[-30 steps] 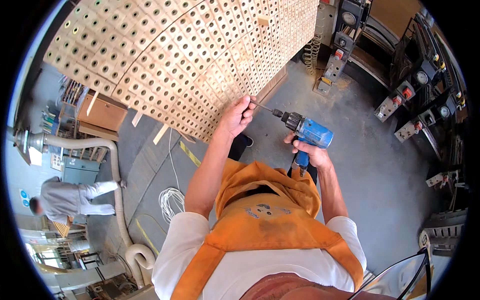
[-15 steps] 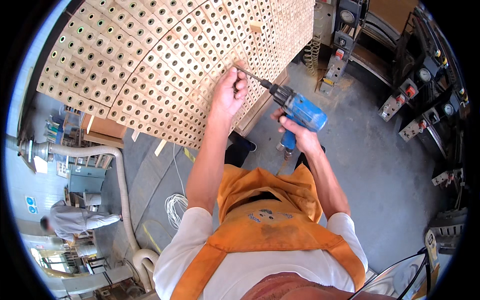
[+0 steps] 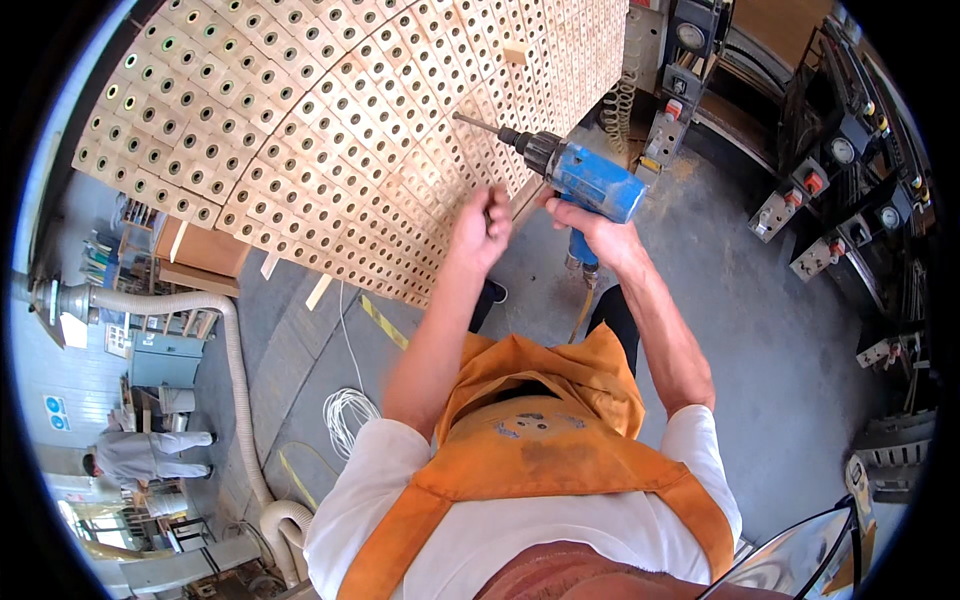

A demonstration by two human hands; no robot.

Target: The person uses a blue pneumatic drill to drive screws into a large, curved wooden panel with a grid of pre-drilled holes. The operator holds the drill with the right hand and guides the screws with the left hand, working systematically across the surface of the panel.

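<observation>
1. The right hand [image 3: 600,230] is wrapped around the grip of a blue power drill [image 3: 600,182], which points forward and leftward from it; the body of the tool sits just above the knuckles.
2. The left hand [image 3: 482,228] is apart from the right, near it on the left and below the drill's front. Its fingers are curled and slightly blurred; whether anything small is pinched in them cannot be told.
3. The long thin bit [image 3: 475,122] reaches out beyond the left hand, in front of a broad face of wooden blocks [image 3: 330,130] with rows of dark round holes. Whether its tip touches the wood is unclear.
4. A hose [image 3: 583,310] hangs below the right hand from the drill's base.
5. The step in hand looks like readying the drill at the holed face, with the right hand bearing the tool and the left hand free of it.
6. The next move seems to call for a steady right wrist, the bit squared to a single hole, and left fingers clear of the tip before any trigger pull.
</observation>
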